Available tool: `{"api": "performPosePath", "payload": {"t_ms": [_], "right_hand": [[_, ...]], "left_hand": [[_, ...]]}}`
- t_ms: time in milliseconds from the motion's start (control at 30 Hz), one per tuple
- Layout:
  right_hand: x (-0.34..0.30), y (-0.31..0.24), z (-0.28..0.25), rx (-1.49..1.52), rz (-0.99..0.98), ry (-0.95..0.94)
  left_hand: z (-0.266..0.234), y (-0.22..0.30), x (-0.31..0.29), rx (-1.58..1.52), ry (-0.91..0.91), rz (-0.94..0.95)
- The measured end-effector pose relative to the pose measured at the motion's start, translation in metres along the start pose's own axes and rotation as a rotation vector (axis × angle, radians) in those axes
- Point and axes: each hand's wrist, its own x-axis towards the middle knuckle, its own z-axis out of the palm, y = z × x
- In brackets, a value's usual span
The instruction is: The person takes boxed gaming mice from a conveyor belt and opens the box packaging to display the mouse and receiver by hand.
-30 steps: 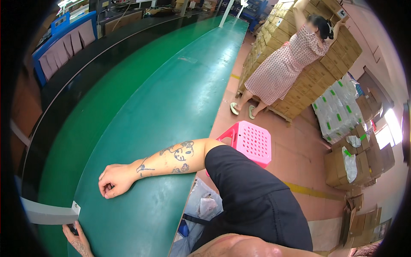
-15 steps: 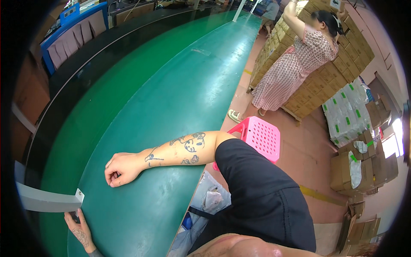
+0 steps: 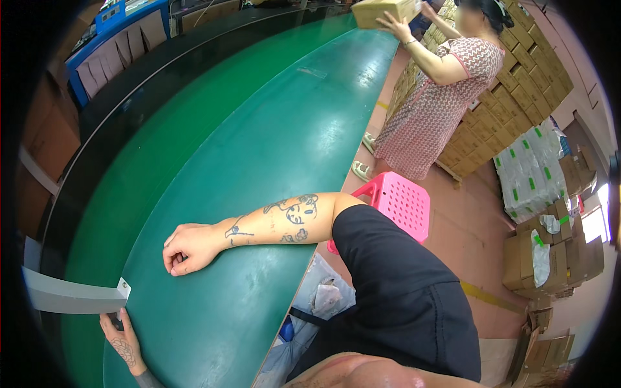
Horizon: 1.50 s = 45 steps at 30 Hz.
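the right hand [image 3: 187,249] rests loosely curled, its grip holding nothing, on the green conveyor belt [image 3: 272,149]. the left hand [image 3: 123,343], near left, touches the end of a grey guide strip [image 3: 74,297], fingers spread, grasping nothing. it looks like a pause; a next move would need an item within reach.

One green conveyor belt [image 3: 272,149] is seen, and one pink plastic stool [image 3: 398,204] beside it. Two hands of the wearer are counted, the left hand [image 3: 124,339] and the right hand [image 3: 187,247]. One other person [image 3: 446,97] is seen, and one box [image 3: 381,11] is held up by that person.
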Motion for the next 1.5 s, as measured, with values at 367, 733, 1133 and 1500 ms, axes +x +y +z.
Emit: {"api": "performPosePath", "payload": {"t_ms": [367,733,1133,1500], "right_hand": [[0.0006,0.0016,0.0017,0.029,0.017,0.016],[-0.0001,-0.0005,-0.0006,0.000,0.020,-0.011],[-0.0002,-0.0020,-0.0022,0.004,0.039,-0.027],[0.0002,0.0033,0.0023,0.023,0.006,0.022]], "left_hand": [[-0.0009,-0.0005,0.0005,-0.032,-0.014,0.035],[-0.0012,0.0022,0.0001,0.001,-0.003,0.042],[0.0017,-0.0010,0.0008,0.003,0.032,0.084],[-0.0004,0.0029,0.0003,0.021,0.019,0.079]]}}
